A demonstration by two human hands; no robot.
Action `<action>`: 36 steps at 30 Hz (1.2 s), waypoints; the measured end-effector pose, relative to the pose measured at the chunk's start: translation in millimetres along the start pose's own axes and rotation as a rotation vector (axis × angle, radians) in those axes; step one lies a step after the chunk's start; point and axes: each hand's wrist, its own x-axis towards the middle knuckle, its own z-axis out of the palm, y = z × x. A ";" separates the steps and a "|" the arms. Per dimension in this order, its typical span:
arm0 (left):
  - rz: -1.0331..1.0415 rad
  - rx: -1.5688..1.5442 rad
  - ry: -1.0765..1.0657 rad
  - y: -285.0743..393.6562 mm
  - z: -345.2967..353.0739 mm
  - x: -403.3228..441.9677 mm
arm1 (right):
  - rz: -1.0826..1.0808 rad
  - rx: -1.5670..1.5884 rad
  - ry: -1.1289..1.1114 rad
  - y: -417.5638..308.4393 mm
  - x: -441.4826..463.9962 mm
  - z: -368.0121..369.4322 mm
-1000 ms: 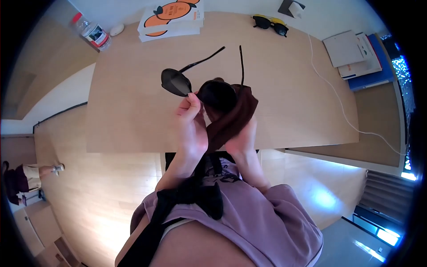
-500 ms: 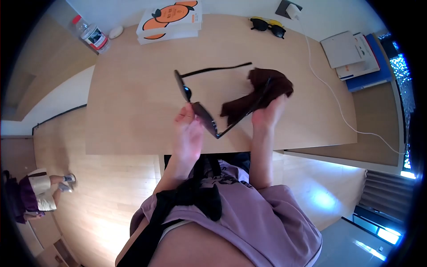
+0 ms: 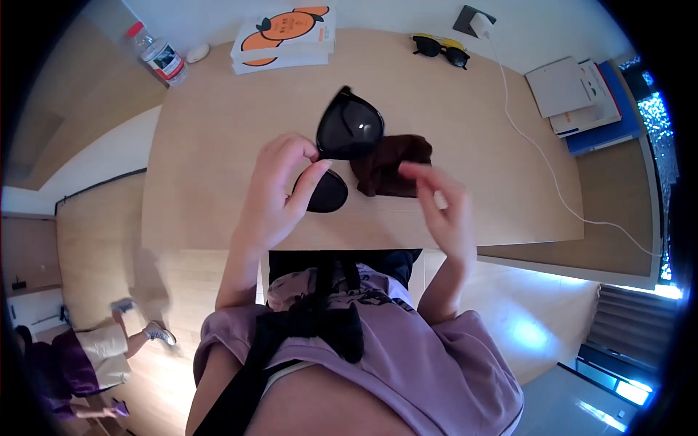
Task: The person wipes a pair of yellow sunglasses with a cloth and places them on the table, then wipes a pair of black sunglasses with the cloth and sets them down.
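My left hand (image 3: 280, 185) pinches a pair of black sunglasses (image 3: 351, 125) near the bridge, between thumb and fingers. The glasses are tilted above the table, one dark lens higher and the other lower, partly behind my thumb. Just right of the lenses is a bunched dark brown cloth (image 3: 392, 166). My right hand (image 3: 447, 211), a little blurred, has its thumb and index finger curled together at the cloth's right edge, closed on it. Whether the cloth touches the lens or rests on the table is unclear.
Along the back of the wooden table (image 3: 240, 145) are a bottle (image 3: 161, 58), a white oval object (image 3: 197, 53), stacked orange-print boxes (image 3: 287, 36) and another pair of sunglasses (image 3: 440, 49). A white cable (image 3: 534, 138) runs beside books (image 3: 582, 94). Another person (image 3: 87, 360) is at left.
The sunglasses have turned so their lenses face me. My right hand has moved off the temple arm, and the cloth has shifted left. The person at left has moved.
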 end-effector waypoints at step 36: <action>-0.290 -1.057 0.049 -15.4 41.3 -9.1 | -0.245 0.293 0.540 3.7 24.2 60.4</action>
